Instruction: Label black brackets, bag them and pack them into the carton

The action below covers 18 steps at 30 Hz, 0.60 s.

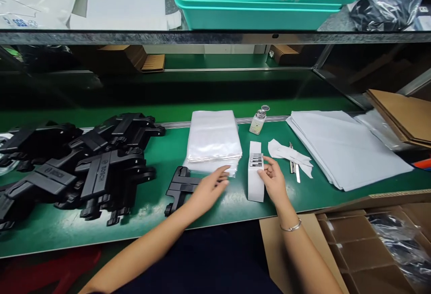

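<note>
My right hand [273,178] pinches the edge of a white label strip [256,186] printed with black barcodes. The strip stands partly folded on the green bench. My left hand [212,187] is apart from it, fingers spread and holding nothing, at the front of a stack of clear plastic bags [213,137]. Just left of that hand lies a single black plastic bracket [178,186], partly hidden behind the wrist. A pile of similar black brackets [101,173], some marked BOSCH, covers the left of the bench.
A small dispenser bottle [258,122] stands behind the labels. Right of my right hand are crumpled white paper strips [289,154] and a utility knife [292,166]. White sheets [343,146] lie further right. Overhead, a metal shelf [134,38] carries a teal box [262,15]; cartons [363,258] stand below right.
</note>
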Available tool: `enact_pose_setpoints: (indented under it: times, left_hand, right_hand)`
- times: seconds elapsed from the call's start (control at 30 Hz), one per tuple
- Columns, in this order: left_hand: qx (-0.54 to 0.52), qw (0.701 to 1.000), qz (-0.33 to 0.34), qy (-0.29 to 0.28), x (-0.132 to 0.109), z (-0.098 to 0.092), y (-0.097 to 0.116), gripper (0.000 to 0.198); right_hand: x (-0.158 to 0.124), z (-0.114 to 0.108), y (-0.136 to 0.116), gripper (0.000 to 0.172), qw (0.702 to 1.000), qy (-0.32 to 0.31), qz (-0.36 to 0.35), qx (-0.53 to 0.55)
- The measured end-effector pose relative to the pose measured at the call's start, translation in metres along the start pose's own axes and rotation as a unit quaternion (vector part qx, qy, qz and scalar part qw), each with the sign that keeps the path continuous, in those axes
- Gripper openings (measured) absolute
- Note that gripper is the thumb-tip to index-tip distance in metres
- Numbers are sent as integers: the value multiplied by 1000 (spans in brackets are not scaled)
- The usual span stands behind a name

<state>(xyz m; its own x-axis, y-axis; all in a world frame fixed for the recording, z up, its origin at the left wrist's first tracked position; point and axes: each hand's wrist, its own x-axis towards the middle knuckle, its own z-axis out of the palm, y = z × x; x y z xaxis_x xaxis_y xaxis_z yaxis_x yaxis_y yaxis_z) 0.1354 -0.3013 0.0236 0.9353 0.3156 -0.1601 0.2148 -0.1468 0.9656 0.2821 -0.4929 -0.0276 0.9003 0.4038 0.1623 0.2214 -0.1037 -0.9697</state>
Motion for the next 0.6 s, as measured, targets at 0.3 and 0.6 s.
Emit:
enact_pose_setpoints:
  times: [0.3,0.6]
  left_hand:
    - [-289,956,-27,-46,58,75,-7,31]
    - [-246,968,-49,-28,58,78,-12,16]
  right_hand:
    - [-22,3,-5,33,1000,-1,5,-7]
    - [-30,-6,-4,24,898,84,-181,-393]
